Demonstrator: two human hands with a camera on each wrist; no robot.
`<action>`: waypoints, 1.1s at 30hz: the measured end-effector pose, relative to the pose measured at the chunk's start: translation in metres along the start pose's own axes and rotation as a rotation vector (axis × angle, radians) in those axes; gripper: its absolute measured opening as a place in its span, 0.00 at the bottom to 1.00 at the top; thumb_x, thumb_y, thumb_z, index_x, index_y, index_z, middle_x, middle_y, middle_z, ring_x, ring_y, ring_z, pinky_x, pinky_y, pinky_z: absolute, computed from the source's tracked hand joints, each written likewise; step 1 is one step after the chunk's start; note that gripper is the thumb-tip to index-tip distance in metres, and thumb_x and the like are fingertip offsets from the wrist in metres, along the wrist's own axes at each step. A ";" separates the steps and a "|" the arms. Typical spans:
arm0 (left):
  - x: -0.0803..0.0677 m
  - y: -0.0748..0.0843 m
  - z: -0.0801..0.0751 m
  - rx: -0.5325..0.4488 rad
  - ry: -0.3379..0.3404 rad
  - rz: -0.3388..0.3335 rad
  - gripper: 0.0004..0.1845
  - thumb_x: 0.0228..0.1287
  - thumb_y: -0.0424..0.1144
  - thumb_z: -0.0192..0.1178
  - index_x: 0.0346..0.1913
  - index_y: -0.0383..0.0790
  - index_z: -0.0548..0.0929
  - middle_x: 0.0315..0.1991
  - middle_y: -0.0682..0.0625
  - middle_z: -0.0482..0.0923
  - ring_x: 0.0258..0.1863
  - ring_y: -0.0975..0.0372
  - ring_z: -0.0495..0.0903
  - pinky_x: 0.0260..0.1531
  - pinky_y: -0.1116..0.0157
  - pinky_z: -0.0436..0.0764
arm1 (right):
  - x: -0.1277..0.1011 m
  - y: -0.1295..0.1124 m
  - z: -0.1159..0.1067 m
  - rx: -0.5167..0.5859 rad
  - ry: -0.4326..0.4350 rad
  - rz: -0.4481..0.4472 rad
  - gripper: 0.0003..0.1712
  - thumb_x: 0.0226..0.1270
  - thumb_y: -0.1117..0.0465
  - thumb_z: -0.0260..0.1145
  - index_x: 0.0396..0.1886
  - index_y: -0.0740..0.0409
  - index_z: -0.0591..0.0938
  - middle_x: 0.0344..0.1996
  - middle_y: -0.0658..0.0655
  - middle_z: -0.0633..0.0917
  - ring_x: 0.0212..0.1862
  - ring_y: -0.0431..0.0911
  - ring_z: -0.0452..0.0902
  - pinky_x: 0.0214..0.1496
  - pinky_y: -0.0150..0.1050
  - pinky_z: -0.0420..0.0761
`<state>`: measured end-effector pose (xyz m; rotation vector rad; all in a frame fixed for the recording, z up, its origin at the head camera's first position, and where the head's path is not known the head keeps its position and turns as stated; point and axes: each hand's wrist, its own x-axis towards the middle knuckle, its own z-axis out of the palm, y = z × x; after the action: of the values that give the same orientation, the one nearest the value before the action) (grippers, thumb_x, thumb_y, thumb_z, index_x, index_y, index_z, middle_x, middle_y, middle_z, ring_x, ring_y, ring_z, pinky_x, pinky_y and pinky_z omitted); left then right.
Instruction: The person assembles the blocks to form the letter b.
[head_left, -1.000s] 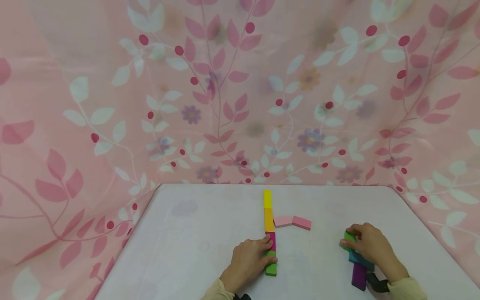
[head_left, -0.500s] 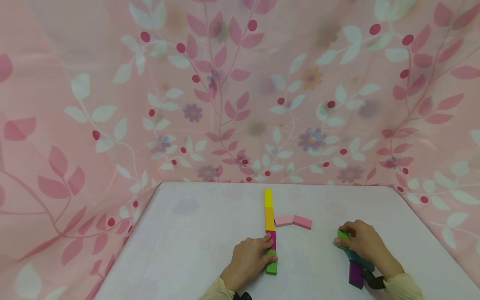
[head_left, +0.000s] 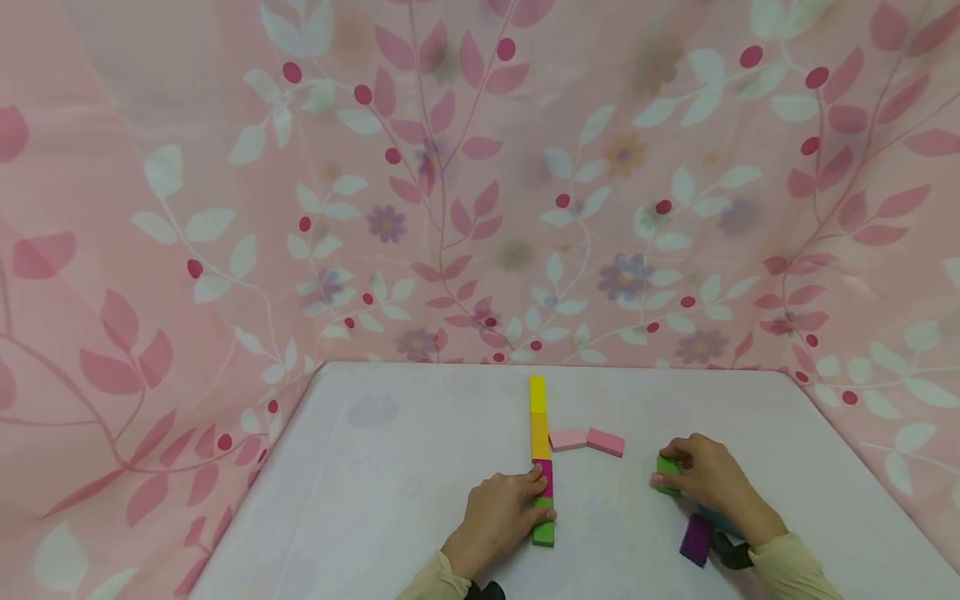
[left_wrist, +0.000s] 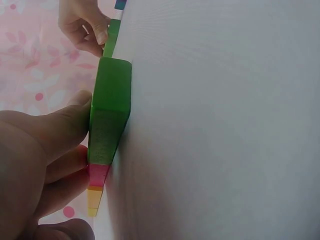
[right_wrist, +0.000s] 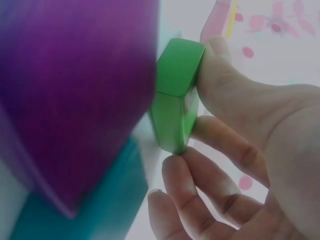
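On the table point(head_left: 390, 467), a row of blocks point(head_left: 539, 433) runs away from you; take it as the landmark. Your left hand point(head_left: 501, 517) rests against its near end, thumb and fingers gripping the green end block point(head_left: 543, 530). Well to the right of the row, your right hand point(head_left: 708, 483) pinches a second green block point(head_left: 665, 473). A purple block point(head_left: 697, 539) lies just beside that wrist, and two pink blocks point(head_left: 586, 439) lie just right of the row.

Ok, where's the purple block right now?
In the head view the purple block lies near the table's front right, beside the right hand's wrist, next to a teal block.
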<state>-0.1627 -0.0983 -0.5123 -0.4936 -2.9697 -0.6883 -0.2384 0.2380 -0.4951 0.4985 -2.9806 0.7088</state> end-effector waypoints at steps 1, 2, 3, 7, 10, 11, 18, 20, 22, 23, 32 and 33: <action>0.000 0.000 0.000 -0.001 0.000 0.001 0.28 0.54 0.61 0.69 0.58 0.55 0.84 0.57 0.61 0.81 0.49 0.53 0.85 0.25 0.69 0.74 | 0.000 -0.002 0.001 0.002 0.003 -0.009 0.24 0.47 0.46 0.81 0.39 0.55 0.88 0.30 0.49 0.82 0.35 0.44 0.78 0.40 0.46 0.80; 0.000 0.000 0.000 -0.003 -0.001 0.000 0.28 0.54 0.61 0.69 0.58 0.56 0.84 0.57 0.61 0.81 0.49 0.53 0.85 0.24 0.70 0.73 | 0.001 -0.003 0.001 0.007 0.006 -0.017 0.24 0.47 0.46 0.81 0.39 0.56 0.87 0.30 0.49 0.82 0.35 0.44 0.78 0.40 0.46 0.80; 0.000 0.000 0.000 -0.004 -0.003 -0.001 0.28 0.54 0.61 0.69 0.58 0.56 0.84 0.57 0.61 0.81 0.49 0.54 0.85 0.24 0.70 0.73 | 0.001 -0.005 0.001 0.011 0.006 -0.025 0.24 0.47 0.46 0.81 0.39 0.56 0.87 0.30 0.49 0.82 0.35 0.45 0.78 0.40 0.46 0.80; 0.001 -0.001 0.001 -0.008 -0.001 0.005 0.28 0.54 0.62 0.68 0.57 0.56 0.84 0.57 0.61 0.81 0.48 0.55 0.85 0.23 0.71 0.72 | 0.003 -0.014 0.003 0.027 -0.006 -0.034 0.24 0.47 0.46 0.80 0.40 0.56 0.88 0.31 0.50 0.82 0.36 0.45 0.79 0.41 0.47 0.81; 0.001 -0.001 0.000 -0.007 0.001 0.007 0.28 0.54 0.62 0.68 0.57 0.56 0.84 0.57 0.61 0.81 0.49 0.55 0.85 0.24 0.71 0.73 | 0.004 -0.019 0.005 0.035 -0.022 -0.023 0.24 0.47 0.46 0.80 0.41 0.56 0.88 0.31 0.50 0.82 0.36 0.44 0.79 0.42 0.46 0.81; 0.001 -0.001 0.000 -0.008 -0.002 0.005 0.28 0.54 0.62 0.68 0.57 0.56 0.84 0.58 0.61 0.81 0.49 0.55 0.85 0.24 0.71 0.73 | 0.005 -0.021 0.005 0.038 -0.026 -0.024 0.24 0.47 0.47 0.80 0.41 0.56 0.88 0.32 0.50 0.82 0.36 0.44 0.79 0.43 0.47 0.81; 0.001 0.000 0.000 -0.009 -0.009 -0.003 0.28 0.54 0.62 0.68 0.57 0.56 0.84 0.57 0.61 0.81 0.49 0.56 0.84 0.25 0.69 0.74 | 0.007 -0.029 0.011 0.047 -0.039 -0.065 0.23 0.46 0.49 0.81 0.39 0.56 0.87 0.32 0.50 0.82 0.37 0.45 0.80 0.42 0.47 0.82; 0.001 0.000 0.000 -0.011 -0.007 -0.005 0.28 0.54 0.62 0.68 0.57 0.57 0.84 0.57 0.61 0.81 0.48 0.55 0.85 0.25 0.70 0.73 | 0.007 -0.031 0.012 0.048 -0.038 -0.072 0.22 0.46 0.49 0.82 0.39 0.55 0.87 0.32 0.50 0.82 0.37 0.44 0.80 0.42 0.46 0.82; 0.001 0.000 0.000 -0.010 -0.005 -0.006 0.28 0.54 0.62 0.68 0.57 0.57 0.84 0.57 0.62 0.81 0.48 0.55 0.85 0.24 0.70 0.73 | 0.007 -0.033 0.013 0.049 -0.038 -0.079 0.22 0.45 0.49 0.82 0.39 0.54 0.87 0.31 0.49 0.82 0.37 0.43 0.79 0.43 0.44 0.82; 0.001 0.000 0.000 -0.008 -0.003 -0.006 0.28 0.54 0.62 0.68 0.57 0.57 0.84 0.57 0.62 0.82 0.48 0.55 0.85 0.24 0.70 0.73 | 0.008 -0.035 0.014 0.049 -0.040 -0.081 0.22 0.45 0.49 0.82 0.39 0.54 0.87 0.31 0.49 0.82 0.37 0.43 0.79 0.43 0.44 0.82; 0.001 -0.001 0.001 -0.003 0.003 0.000 0.28 0.54 0.62 0.68 0.57 0.56 0.85 0.57 0.61 0.82 0.49 0.55 0.85 0.26 0.69 0.75 | 0.009 -0.041 0.016 0.018 -0.057 -0.088 0.23 0.44 0.47 0.82 0.38 0.53 0.87 0.30 0.47 0.82 0.36 0.41 0.78 0.43 0.45 0.81; 0.001 -0.001 0.001 -0.007 -0.001 -0.002 0.28 0.55 0.62 0.68 0.57 0.56 0.84 0.57 0.61 0.82 0.49 0.55 0.85 0.26 0.70 0.75 | 0.009 -0.041 0.016 0.014 -0.058 -0.088 0.23 0.44 0.47 0.82 0.38 0.52 0.86 0.31 0.47 0.82 0.36 0.41 0.78 0.43 0.44 0.81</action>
<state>-0.1633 -0.0984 -0.5130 -0.4915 -2.9697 -0.6990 -0.2331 0.1937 -0.4913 0.6574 -2.9864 0.7198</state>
